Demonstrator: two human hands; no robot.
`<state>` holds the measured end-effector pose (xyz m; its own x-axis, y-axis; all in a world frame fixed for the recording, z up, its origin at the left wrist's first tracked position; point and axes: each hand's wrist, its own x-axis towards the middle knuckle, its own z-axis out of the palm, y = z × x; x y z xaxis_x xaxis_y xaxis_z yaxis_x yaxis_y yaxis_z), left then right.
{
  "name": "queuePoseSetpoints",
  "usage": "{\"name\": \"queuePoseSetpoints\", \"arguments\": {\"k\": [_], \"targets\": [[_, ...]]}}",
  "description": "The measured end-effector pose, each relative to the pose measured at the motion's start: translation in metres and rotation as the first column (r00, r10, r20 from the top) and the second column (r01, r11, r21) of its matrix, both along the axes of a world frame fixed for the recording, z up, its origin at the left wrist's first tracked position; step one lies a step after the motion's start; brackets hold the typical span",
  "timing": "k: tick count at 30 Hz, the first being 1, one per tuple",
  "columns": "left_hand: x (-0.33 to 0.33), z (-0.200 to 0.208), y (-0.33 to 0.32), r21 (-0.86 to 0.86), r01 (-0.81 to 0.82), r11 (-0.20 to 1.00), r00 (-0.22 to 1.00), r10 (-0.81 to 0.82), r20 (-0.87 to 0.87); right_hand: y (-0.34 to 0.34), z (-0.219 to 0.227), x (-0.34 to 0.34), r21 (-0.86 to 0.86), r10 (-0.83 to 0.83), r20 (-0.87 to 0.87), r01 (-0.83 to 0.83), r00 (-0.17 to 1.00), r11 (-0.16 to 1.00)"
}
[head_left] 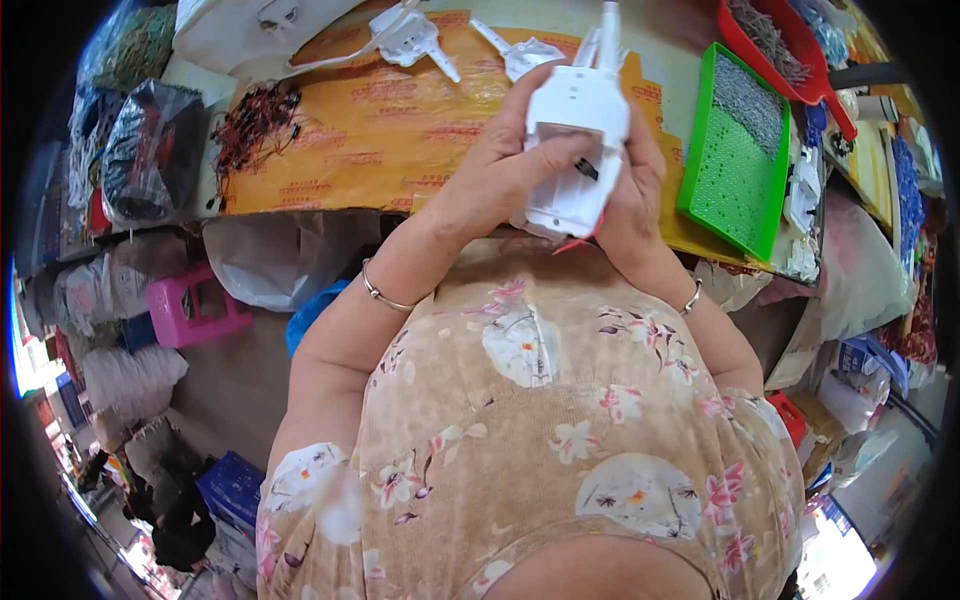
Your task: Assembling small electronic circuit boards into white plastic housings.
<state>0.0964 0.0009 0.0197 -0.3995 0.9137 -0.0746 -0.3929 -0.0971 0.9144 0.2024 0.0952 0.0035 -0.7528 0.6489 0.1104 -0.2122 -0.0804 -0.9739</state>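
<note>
Both my hands hold a white plastic housing (578, 105) just over the table's front edge. My left hand (510, 150) grips its left side, with the thumb reaching into the open hollow beside a small black part (586, 168). Around the right side, the fingers of my right hand (636, 185) are wrapped. A short red wire (573, 244) sticks out at the housing's near end. Beyond my hands lie two more white plastic pieces, a shell half (408, 40) and another shell (527, 58) partly behind my left hand.
The tabletop is covered with orange-brown tape (340, 150). A heap of red and black wires (258, 125) lies left. On the right are a green tray (730, 190) of small metal parts and a red scoop (770, 50) of pins. A pink stool (195, 310) stands below at left.
</note>
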Motion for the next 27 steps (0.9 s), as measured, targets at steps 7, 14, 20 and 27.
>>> {"name": "queuePoseSetpoints", "arguments": {"k": [7,14,20,27], "targets": [[-0.024,0.025,-0.043,0.114,-0.013,0.993,0.999,0.009,0.041,-0.01,0.027,-0.017,0.144,0.074,-0.168,-0.05,0.983,0.988],[-0.055,0.003,-0.122,0.111,-0.432,0.895,0.886,0.398,0.239,0.046,0.013,-0.052,0.931,-0.282,0.307,-0.225,0.909,0.287],[-0.046,-0.012,-0.129,0.129,-0.374,0.919,0.886,0.313,0.342,0.044,0.003,-0.054,0.67,-0.036,0.517,-0.379,0.855,0.638],[-0.022,0.01,-0.121,0.19,-0.243,0.951,0.97,0.232,0.077,-0.029,0.039,-0.033,-0.084,0.592,0.155,-0.586,0.791,0.806]]}}
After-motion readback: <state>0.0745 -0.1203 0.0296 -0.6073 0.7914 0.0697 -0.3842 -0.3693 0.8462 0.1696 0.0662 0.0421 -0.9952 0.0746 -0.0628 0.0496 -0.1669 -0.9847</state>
